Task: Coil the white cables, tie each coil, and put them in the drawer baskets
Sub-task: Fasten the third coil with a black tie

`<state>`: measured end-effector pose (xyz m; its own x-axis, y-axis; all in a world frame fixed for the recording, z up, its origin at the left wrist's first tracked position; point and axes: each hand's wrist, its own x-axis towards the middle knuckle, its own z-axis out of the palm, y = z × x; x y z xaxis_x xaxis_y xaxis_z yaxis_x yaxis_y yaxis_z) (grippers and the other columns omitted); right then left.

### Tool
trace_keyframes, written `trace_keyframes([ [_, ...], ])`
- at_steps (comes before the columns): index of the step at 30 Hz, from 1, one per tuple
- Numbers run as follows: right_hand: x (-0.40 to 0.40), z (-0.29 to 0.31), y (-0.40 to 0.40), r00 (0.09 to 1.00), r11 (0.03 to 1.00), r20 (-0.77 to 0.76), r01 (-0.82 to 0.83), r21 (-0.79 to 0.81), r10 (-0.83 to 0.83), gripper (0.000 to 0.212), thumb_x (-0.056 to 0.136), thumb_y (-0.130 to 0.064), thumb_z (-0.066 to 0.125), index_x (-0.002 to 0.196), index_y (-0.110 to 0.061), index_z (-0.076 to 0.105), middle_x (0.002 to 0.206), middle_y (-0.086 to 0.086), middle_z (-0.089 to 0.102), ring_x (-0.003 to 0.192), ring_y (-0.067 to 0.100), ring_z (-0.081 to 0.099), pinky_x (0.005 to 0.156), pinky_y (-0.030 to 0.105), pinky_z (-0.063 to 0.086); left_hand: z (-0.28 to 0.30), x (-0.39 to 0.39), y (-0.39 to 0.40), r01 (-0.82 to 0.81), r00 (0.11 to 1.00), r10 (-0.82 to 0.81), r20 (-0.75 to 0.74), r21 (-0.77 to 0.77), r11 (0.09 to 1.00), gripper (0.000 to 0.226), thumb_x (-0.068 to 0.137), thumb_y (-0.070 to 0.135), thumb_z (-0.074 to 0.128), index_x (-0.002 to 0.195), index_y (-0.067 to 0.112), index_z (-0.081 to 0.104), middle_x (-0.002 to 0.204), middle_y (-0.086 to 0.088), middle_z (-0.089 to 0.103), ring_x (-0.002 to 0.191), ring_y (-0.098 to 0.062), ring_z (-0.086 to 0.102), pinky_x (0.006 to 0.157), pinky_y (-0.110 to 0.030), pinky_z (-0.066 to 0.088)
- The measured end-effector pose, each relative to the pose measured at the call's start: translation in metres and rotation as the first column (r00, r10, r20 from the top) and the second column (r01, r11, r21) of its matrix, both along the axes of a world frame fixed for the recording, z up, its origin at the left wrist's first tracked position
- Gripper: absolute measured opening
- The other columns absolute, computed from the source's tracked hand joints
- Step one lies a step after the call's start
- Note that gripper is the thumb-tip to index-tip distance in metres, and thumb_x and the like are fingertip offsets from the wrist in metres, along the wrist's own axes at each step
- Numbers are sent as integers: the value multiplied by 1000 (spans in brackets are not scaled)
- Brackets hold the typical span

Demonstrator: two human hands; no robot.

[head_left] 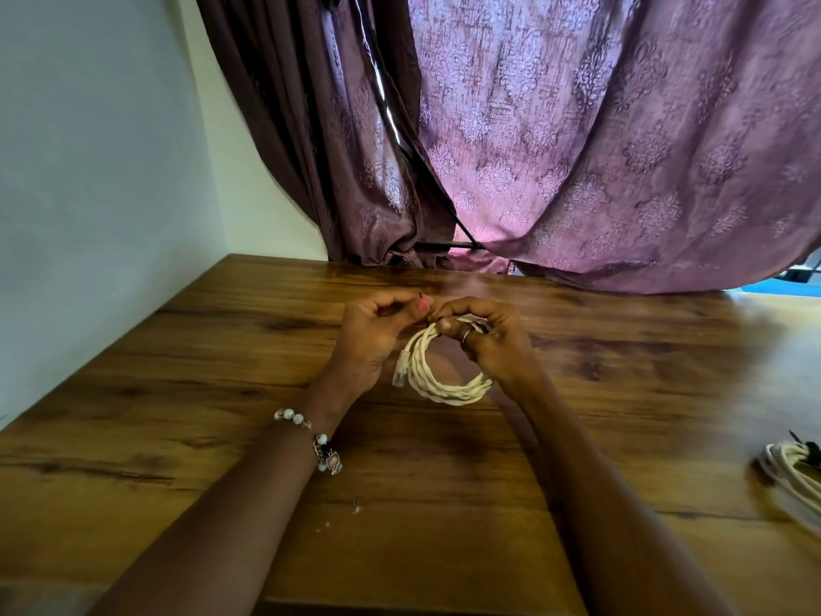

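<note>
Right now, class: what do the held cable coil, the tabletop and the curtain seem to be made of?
Cable coil: probably plastic-sheathed wire, matte cream, twisted strands, clear plug at the end.
Tabletop: wood or wood-look laminate, glossy; grain and reflections show.
Curtain: woven fabric, slight sheen, damask-like pattern, soft folds.

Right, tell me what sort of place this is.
Probably a room in a home, not a workshop. A wooden table stands against a plain pale wall, with patterned purple curtains hanging behind it. On the table, both hands hold a white cable coil; another coil lies at the right edge.
</note>
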<state>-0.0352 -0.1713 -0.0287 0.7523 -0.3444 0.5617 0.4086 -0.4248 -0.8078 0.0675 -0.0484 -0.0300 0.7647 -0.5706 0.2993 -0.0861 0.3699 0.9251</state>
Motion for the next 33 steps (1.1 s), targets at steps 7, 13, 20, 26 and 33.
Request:
trace_keyframes([
  [7,0,-1,-2,998,999,-36,43,22,-42,16,81,11,64,90,-1,67,63,-8,68,46,4,56,44,14,42,2,0,2,26,994,-28,103,18,999,16,71,-6,72,83,5,71,78,-1,74,72,-12,69,61,-23,55],
  [13,3,1,-2,995,995,-64,76,-63,-80,25,79,16,62,89,-6,67,71,-11,70,68,2,66,65,17,52,0,-4,5,-51,990,45,134,38,998,19,68,-5,77,82,7,72,72,-3,72,66,-13,68,60,-26,56],
  [20,9,-1,-3,978,975,-49,198,-99,-204,20,77,13,67,80,-7,70,72,-5,66,64,-5,61,64,12,48,2,-6,4,-13,994,4,107,84,996,19,69,-8,74,83,4,71,72,2,73,67,-8,69,60,-20,55],
  [26,11,-4,0,969,969,-68,233,-78,-238,25,79,12,65,73,-12,67,70,-7,65,65,-3,59,63,13,47,1,-6,4,-22,994,10,106,111,994,19,69,-6,76,84,6,72,81,-5,73,71,-10,69,63,-22,56],
  [33,11,-2,4,974,974,-16,225,-26,-226,17,81,15,60,81,0,67,67,-7,64,62,-8,58,60,7,45,7,-12,8,-24,990,11,138,98,995,16,72,-7,73,83,6,72,70,4,73,65,-7,68,57,-17,53],
])
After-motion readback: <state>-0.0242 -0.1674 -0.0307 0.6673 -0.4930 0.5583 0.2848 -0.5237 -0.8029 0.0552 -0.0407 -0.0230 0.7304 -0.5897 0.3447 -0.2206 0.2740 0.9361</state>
